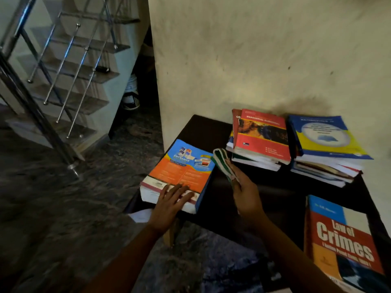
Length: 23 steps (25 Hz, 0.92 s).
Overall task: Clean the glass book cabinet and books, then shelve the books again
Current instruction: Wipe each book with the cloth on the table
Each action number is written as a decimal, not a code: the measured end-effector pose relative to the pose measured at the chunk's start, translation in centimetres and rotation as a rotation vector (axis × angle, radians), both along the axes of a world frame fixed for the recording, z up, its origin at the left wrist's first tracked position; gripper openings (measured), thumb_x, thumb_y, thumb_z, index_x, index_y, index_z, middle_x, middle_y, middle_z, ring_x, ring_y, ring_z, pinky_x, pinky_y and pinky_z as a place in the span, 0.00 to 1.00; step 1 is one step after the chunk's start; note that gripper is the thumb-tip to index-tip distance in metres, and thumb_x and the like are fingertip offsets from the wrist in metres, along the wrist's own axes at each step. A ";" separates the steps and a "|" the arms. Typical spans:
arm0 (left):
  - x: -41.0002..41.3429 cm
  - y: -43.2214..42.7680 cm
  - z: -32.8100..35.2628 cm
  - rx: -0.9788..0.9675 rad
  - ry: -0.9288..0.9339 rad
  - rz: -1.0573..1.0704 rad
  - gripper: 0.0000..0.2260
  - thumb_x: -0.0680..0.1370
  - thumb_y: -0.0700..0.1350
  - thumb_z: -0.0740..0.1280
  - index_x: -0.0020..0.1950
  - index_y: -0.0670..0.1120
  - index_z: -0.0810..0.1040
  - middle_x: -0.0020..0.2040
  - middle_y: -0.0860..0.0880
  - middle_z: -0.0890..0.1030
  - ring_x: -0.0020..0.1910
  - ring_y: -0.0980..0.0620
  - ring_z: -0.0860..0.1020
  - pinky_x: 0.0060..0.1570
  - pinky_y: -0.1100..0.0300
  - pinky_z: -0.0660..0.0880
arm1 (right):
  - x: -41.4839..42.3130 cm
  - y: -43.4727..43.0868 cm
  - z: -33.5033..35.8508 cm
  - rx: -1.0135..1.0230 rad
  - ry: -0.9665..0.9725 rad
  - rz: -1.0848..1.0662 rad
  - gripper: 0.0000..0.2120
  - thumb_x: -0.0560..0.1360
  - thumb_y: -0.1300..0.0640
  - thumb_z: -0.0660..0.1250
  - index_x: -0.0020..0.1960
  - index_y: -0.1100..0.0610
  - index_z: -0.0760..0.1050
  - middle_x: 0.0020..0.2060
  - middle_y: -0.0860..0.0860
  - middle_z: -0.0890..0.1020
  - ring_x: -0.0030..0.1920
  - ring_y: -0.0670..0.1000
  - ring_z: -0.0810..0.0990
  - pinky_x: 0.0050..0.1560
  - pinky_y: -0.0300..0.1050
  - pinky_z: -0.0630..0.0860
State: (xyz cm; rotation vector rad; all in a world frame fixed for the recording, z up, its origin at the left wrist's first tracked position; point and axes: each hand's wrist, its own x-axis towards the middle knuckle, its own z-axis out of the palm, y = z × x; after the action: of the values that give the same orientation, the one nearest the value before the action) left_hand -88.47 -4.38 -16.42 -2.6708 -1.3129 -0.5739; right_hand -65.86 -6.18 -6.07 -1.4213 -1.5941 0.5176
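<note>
A thick orange and blue book (182, 170) lies flat on the left end of a dark table (275, 195). My left hand (169, 205) rests on its near edge with fingers spread and straight. To its right my right hand (245, 195) grips a folded green and white cloth (223, 163) above the table. Against the wall stand two stacks of books, one topped by a red book (263, 134), the other by a blue and yellow book (326, 136). A red "Law of Crimes" book (342, 244) lies at the table's near right. The glass cabinet is out of view.
A cream wall (264, 56) rises behind the table. A staircase with a steel railing (55, 72) stands at the left. Dark stone floor (63, 208) stretches left of the table. A pair of shoes (131, 96) sits in the gap beside the stairs.
</note>
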 end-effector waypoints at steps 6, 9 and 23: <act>-1.1 -4.3 -0.4 -0.076 -0.575 0.356 0.24 0.74 0.43 0.60 0.70 0.50 0.65 0.70 0.41 0.68 0.70 0.44 0.62 0.70 0.55 0.54 | -3.1 5.5 -0.6 -0.030 -0.231 0.185 0.21 0.76 0.71 0.58 0.68 0.60 0.70 0.64 0.55 0.74 0.63 0.48 0.71 0.62 0.27 0.60; 0.1 -4.4 2.1 -0.637 -1.724 0.731 0.20 0.78 0.43 0.65 0.69 0.43 0.67 0.63 0.41 0.75 0.60 0.45 0.75 0.49 0.60 0.76 | -5.8 10.3 -1.5 -0.034 -0.361 0.299 0.25 0.74 0.73 0.57 0.69 0.58 0.67 0.66 0.57 0.72 0.66 0.57 0.72 0.65 0.41 0.64; -0.1 -1.9 2.6 -1.077 -2.286 0.900 0.12 0.81 0.45 0.57 0.43 0.43 0.76 0.34 0.45 0.82 0.33 0.49 0.81 0.30 0.60 0.78 | -15.0 5.4 -8.1 0.045 -0.770 0.539 0.25 0.67 0.51 0.60 0.63 0.39 0.72 0.63 0.45 0.76 0.60 0.51 0.76 0.56 0.43 0.69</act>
State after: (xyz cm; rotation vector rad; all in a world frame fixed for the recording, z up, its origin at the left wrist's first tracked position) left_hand -88.55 -6.33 -13.79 -0.1750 1.1586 1.3431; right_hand -80.85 -0.82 -14.13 -1.2061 -2.6204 0.2262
